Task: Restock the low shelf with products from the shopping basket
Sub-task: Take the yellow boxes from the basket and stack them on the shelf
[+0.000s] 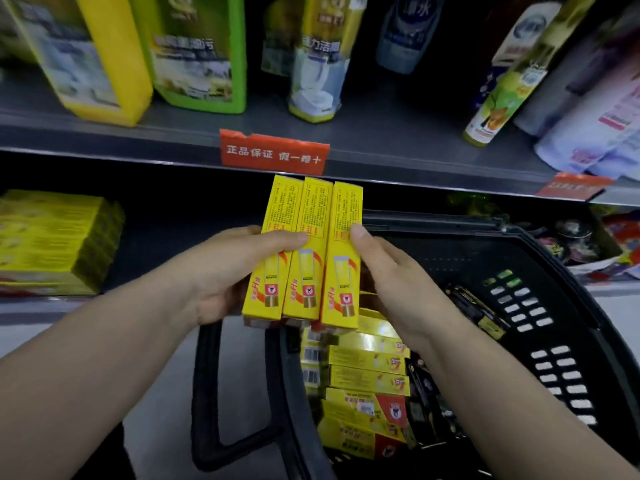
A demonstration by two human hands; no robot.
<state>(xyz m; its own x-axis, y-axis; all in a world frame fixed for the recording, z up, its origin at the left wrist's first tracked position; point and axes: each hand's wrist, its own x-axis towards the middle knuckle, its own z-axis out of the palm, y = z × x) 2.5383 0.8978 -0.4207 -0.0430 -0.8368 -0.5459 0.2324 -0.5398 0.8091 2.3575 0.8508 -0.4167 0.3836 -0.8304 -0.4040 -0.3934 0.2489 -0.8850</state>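
Three long yellow boxes [308, 251] stand side by side, held upright in front of the low shelf [166, 237]. My left hand [225, 271] grips them from the left, thumb across the front. My right hand [394, 282] holds the rightmost box from the right, thumb on its face. Below them the black shopping basket [540, 306] sits on the floor with several more yellow boxes [367, 379] piled inside. A stack of the same yellow boxes [52, 240] lies on the low shelf at the left.
The upper shelf [138, 133] carries yellow and green bottles [197, 53] and other cleaner bottles, with a red label strip [273, 154] on its edge. The basket's black handle [211, 393] hangs down at the left. Colourful packets [588, 237] lie on the low shelf at the right.
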